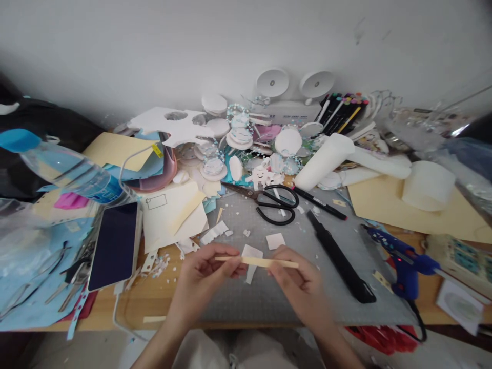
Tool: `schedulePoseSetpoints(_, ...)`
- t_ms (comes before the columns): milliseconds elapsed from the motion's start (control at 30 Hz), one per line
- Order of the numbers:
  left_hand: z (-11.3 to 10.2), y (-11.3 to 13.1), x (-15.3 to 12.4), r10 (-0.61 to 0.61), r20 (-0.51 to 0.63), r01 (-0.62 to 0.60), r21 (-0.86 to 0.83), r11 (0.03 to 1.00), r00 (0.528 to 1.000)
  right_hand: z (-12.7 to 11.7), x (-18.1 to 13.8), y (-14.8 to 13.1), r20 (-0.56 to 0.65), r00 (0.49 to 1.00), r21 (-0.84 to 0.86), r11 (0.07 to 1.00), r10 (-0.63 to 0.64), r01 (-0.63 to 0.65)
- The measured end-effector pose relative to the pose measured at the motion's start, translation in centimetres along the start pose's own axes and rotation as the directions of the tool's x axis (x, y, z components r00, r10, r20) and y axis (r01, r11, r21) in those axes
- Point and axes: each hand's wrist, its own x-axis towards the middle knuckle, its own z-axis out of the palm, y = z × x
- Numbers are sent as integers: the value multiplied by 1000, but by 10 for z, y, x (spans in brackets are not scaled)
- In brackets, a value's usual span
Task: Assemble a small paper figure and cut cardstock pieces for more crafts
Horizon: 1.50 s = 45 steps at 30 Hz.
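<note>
A narrow cream paper strip (pixel 255 262) stretches between my two hands, just above the grey cutting mat (pixel 238 302). My left hand (pixel 209 271) pinches it near its left end, thumb in front. Near the right end, my right hand (pixel 294 277) pinches the strip the same way. Small white paper pieces (pixel 275 241) lie on the mat just beyond my fingers. Farther back rest black-handled scissors (pixel 269 200) and a black marker pen (pixel 323 203). A black utility knife (pixel 340 259) lies to the right of my right hand.
At the right stands a blue glue gun (pixel 403 261) beside a power strip (pixel 457 256). On the left are a phone (pixel 114 246), its white cable and a leaning water bottle (pixel 73 171). White foam cylinders (pixel 325 161) and beaded decorations (pixel 240 130) crowd the back.
</note>
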Motion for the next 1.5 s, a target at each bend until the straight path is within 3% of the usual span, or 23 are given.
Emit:
schedulePoseSetpoints(133,-7,-1,-1,10,64,-18,127,992,998,-11,-3,6,37,999,40,999,33,-34)
schedulePoseSetpoints(267,-6,-5,-2,81,178,-136,320,937,981,-15,-6,4,113,993,14,1000,17,-18)
schedulePoseSetpoints(367,-3,-5,-2,118,258,-219,407,887,959,-18,-5,4,140,990,-65,997,-21,30)
schedulePoseSetpoints(433,-2,-3,-2,138,254,-233,394,889,957,-25,1,7,84,995,-183,981,-57,71)
schedulePoseSetpoints(500,-4,-1,-1,130,252,-220,377,900,959,-36,13,14,19,992,-399,909,-126,123)
schedulePoseSetpoints(600,-8,-1,-1,80,257,-175,370,912,963,-50,44,26,65,971,-753,627,-232,200)
schedulePoseSetpoints(700,-11,-5,-2,43,216,-113,324,939,976,-51,79,36,143,970,-840,494,-196,224)
schedulePoseSetpoints(933,-14,-8,-11,-2,161,-22,145,989,987,-19,121,44,180,982,-911,365,-64,191)
schedulePoseSetpoints(1100,-17,-1,-12,24,115,-48,209,977,993,-23,122,39,99,994,-890,444,-42,107)
schedulePoseSetpoints(1267,-21,0,-11,47,85,-70,286,956,995,-48,93,30,-11,1000,-751,660,9,-14)
schedulePoseSetpoints(1400,-19,4,-6,40,151,-85,308,948,988,-52,54,19,93,986,-499,864,138,-74)
schedulePoseSetpoints(1500,-13,13,-3,1,297,-92,295,951,955,-40,31,8,208,952,-89,973,226,-212)
